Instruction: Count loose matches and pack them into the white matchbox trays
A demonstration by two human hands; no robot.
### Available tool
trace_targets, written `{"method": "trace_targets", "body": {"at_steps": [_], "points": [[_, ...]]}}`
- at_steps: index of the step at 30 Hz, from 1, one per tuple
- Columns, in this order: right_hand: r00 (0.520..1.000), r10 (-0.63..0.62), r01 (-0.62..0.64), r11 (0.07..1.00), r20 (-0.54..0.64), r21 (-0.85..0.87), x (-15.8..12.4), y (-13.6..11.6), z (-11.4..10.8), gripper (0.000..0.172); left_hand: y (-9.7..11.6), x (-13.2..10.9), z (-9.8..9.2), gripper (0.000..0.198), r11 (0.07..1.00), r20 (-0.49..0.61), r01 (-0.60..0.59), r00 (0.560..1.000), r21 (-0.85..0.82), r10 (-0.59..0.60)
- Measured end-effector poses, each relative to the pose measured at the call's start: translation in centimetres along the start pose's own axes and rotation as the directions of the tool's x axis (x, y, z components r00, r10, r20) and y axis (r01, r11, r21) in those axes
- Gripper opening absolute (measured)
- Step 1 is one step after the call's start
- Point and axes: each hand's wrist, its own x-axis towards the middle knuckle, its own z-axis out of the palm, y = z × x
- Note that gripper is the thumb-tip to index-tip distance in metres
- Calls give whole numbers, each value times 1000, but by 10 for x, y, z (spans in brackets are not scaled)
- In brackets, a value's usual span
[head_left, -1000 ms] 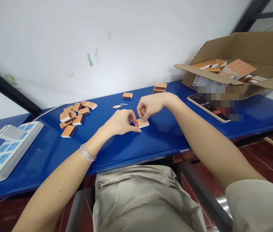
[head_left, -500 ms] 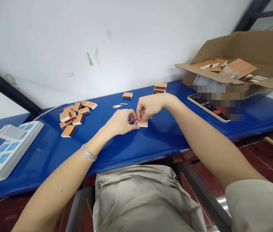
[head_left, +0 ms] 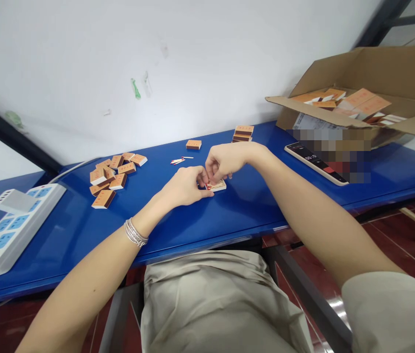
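An open matchbox tray [head_left: 221, 188] lies on the blue table between my hands, with red-tipped matches [head_left: 213, 186] in it. My left hand [head_left: 187, 185] grips the tray's left end, thumb along the near side and fingers at the far side. From above, my right hand [head_left: 225, 159] reaches in with its fingers pinched together on the matches; its fingertips are partly hidden. A few loose matches [head_left: 178, 161] lie on the table beyond my left hand. Behind them sits a single closed matchbox [head_left: 193, 144].
A pile of matchboxes [head_left: 118, 181] lies at left, near a white power strip [head_left: 19, 223]. Stacked matchboxes [head_left: 244, 131] stand behind my right wrist. A phone [head_left: 315, 164] lies at right, before an open cardboard box [head_left: 369, 73] holding more matchboxes.
The right fingers have shifted slightly left and up over the tray, showing more of its right end. The left hand keeps its hold with hardly any movement.
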Motion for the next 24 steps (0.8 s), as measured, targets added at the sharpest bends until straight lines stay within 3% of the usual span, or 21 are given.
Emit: {"method": "trace_targets", "body": {"at_steps": [4, 7, 12, 24], "points": [[999, 14, -14, 1000, 39, 10, -3, 6, -4, 41, 2, 0, -1, 39, 998, -39, 9, 999, 68, -7], [998, 30, -31, 999, 61, 15, -2, 8, -4, 43, 2, -1, 0, 43, 996, -59, -47, 997, 73, 52], [997, 46, -46, 999, 68, 7, 1, 8, -3, 47, 0, -1, 1, 30, 997, -27, -76, 997, 28, 77], [997, 54, -54, 999, 55, 0, -1, 5, -3, 46, 0, 0, 1, 29, 993, -29, -108, 994, 56, 109]]}}
